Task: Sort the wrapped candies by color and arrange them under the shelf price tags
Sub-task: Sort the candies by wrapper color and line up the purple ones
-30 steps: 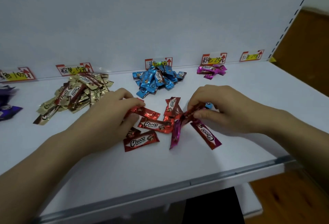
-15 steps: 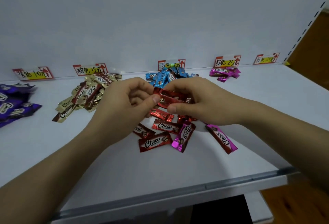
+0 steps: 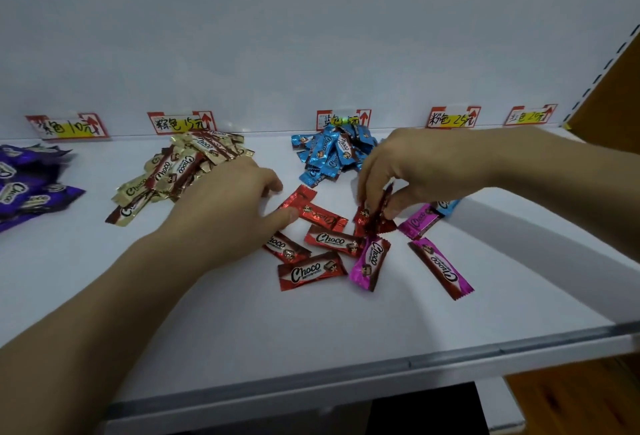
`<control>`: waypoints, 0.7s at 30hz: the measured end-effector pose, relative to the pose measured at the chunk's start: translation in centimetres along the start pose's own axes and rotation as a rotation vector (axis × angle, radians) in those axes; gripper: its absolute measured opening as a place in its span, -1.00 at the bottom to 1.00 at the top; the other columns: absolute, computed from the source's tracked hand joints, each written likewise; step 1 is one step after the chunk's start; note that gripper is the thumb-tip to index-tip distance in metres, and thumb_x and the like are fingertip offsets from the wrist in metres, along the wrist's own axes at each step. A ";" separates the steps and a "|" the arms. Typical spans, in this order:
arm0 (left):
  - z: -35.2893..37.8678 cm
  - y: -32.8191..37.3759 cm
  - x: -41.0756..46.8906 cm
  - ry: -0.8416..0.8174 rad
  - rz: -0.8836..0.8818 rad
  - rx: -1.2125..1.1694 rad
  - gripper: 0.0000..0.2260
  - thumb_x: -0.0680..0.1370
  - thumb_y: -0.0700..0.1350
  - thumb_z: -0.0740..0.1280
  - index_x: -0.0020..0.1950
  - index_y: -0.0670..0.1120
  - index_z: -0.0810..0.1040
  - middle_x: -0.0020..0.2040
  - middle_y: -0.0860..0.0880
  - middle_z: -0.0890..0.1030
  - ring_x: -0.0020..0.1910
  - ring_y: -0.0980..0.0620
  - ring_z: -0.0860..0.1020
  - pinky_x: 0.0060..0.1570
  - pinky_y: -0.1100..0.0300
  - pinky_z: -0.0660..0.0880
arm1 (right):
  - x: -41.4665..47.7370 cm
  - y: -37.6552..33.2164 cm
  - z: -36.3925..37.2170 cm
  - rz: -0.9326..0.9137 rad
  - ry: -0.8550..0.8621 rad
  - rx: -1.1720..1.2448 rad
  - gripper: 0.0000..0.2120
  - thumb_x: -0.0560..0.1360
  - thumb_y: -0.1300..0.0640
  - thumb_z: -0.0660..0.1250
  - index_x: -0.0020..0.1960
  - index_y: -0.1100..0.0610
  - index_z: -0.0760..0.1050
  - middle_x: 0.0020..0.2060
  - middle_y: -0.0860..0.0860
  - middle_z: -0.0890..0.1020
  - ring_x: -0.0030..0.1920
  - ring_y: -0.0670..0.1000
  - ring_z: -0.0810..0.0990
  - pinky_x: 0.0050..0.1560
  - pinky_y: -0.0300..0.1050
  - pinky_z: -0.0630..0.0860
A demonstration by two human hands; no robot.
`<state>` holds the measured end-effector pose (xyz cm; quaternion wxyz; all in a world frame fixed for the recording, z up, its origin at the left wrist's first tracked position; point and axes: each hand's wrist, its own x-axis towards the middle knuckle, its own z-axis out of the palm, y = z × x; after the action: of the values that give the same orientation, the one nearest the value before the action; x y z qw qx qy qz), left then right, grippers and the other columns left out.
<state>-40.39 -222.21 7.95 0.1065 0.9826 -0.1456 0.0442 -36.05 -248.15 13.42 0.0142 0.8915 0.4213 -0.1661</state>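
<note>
Several red candies [image 3: 313,270] and pink candies [image 3: 440,266] lie mixed in the middle of the white shelf [image 3: 242,324]. My left hand [image 3: 228,206] rests flat over the left of this heap, fingertips touching a red candy [image 3: 311,211]. My right hand [image 3: 405,164] pinches red candies [image 3: 372,218] at the heap's right side. Sorted piles sit at the back: purple candies [image 3: 24,185], gold candies [image 3: 176,171] and blue candies [image 3: 332,154]. Price tags [image 3: 343,119] line the back wall.
One blue candy [image 3: 448,206] peeks out under my right wrist. The shelf's metal front edge [image 3: 415,362] runs across the bottom. The shelf's right end meets a slotted upright [image 3: 602,67], with a wooden floor beyond.
Both hands have dropped from mid-air back to the heap. The left hand let go of the red candy that both held; the right hand now pinches red candies on the shelf.
</note>
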 end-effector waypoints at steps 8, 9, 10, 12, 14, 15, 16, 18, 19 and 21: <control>-0.2 0.4 -0.2 -0.035 -0.055 -0.259 -0.89 0.51 0.07 0.47 -0.01 0.11 0.61 -0.17 0.14 0.61 -0.21 0.20 0.53 -0.25 0.29 0.43 | -0.1 0.2 0.3 0.090 0.016 0.094 -0.74 0.49 0.03 0.49 0.08 -0.24 0.50 -0.11 -0.28 0.59 -0.09 -0.28 0.56 -0.10 -0.35 0.41; -0.3 0.3 -0.2 -0.026 -0.071 -0.298 -0.92 0.52 0.02 0.47 -0.05 0.10 0.60 -0.20 0.13 0.62 -0.22 0.19 0.54 -0.27 0.30 0.42 | -0.2 0.2 0.2 0.113 -0.003 0.096 -0.70 0.50 0.02 0.48 0.14 -0.24 0.48 -0.09 -0.28 0.57 -0.09 -0.29 0.55 -0.08 -0.31 0.43; -0.4 0.2 -0.2 -0.009 -0.087 -0.327 -0.94 0.53 -0.01 0.46 -0.07 0.10 0.60 -0.21 0.13 0.62 -0.22 0.18 0.55 -0.28 0.30 0.41 | -0.3 0.2 0.1 0.132 -0.019 0.087 -0.65 0.51 0.02 0.47 0.22 -0.23 0.47 -0.07 -0.29 0.56 -0.07 -0.28 0.54 -0.06 -0.29 0.44; -0.7 0.1 -0.3 0.057 -0.121 -0.378 -0.95 0.54 -0.04 0.45 -0.08 0.10 0.60 -0.20 0.14 0.61 -0.18 0.17 0.57 -0.28 0.27 0.43 | -0.5 -0.2 -0.4 0.150 0.016 0.096 -0.52 0.50 0.01 0.47 0.35 -0.24 0.43 -0.04 -0.34 0.52 -0.04 -0.28 0.53 -0.03 -0.33 0.46; -1.1 0.1 -0.3 0.142 -0.116 -0.444 -0.94 0.53 -0.04 0.46 -0.06 0.12 0.62 -0.19 0.17 0.62 -0.18 0.17 0.60 -0.22 0.19 0.51 | -0.3 -0.9 -1.0 0.140 0.127 0.198 -0.37 0.47 0.00 0.50 0.46 -0.24 0.33 -0.05 -0.38 0.51 -0.01 -0.32 0.54 -0.06 -0.44 0.44; -1.3 0.2 -0.3 0.168 -0.098 -0.500 -0.93 0.51 -0.04 0.48 -0.07 0.12 0.63 -0.19 0.17 0.63 -0.21 0.17 0.61 -0.19 0.13 0.56 | 0.0 -1.5 -1.1 0.121 0.176 0.278 -0.32 0.46 0.01 0.51 0.50 -0.20 0.30 -0.06 -0.40 0.52 0.00 -0.36 0.55 -0.05 -0.49 0.45; -1.3 0.5 -0.4 0.185 -0.073 -0.569 -0.92 0.49 -0.05 0.50 -0.08 0.11 0.64 -0.21 0.15 0.65 -0.25 0.17 0.62 -0.18 0.06 0.60 | 0.4 -2.0 -1.2 0.095 0.214 0.346 -0.29 0.45 0.03 0.52 0.52 -0.15 0.30 -0.07 -0.42 0.52 0.00 -0.38 0.55 -0.02 -0.50 0.46; -1.3 1.1 -0.7 0.215 -0.042 -0.693 -0.86 0.45 -0.11 0.54 -0.10 0.08 0.63 -0.24 0.10 0.67 -0.31 0.13 0.64 -0.15 -0.06 0.65 | 1.3 -3.1 -1.2 0.062 0.277 0.384 -0.36 0.45 0.05 0.53 0.48 -0.06 0.41 -0.05 -0.38 0.57 0.00 -0.34 0.59 0.06 -0.43 0.51; -1.3 1.3 -0.9 0.234 -0.035 -0.732 -0.83 0.44 -0.16 0.55 -0.12 0.06 0.61 -0.26 0.06 0.67 -0.34 0.07 0.64 -0.16 -0.08 0.65 | 1.6 -3.4 -1.1 0.053 0.301 0.378 -0.46 0.45 0.05 0.53 0.40 -0.04 0.50 -0.04 -0.31 0.63 -0.01 -0.28 0.63 0.06 -0.35 0.55; -1.2 1.5 -1.1 0.241 -0.025 -0.798 -0.80 0.42 -0.22 0.56 -0.15 0.01 0.58 -0.28 0.00 0.67 -0.32 -0.09 0.63 -0.17 -0.09 0.65 | 2.0 -3.5 -1.0 0.065 0.328 0.372 -0.67 0.46 0.04 0.53 0.21 -0.02 0.63 -0.06 -0.17 0.70 -0.06 -0.15 0.66 0.02 -0.17 0.60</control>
<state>-41.94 -223.06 9.26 0.4958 0.8537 -0.1261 0.0977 -37.26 -244.26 14.11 -0.2136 0.9067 0.3514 -0.0933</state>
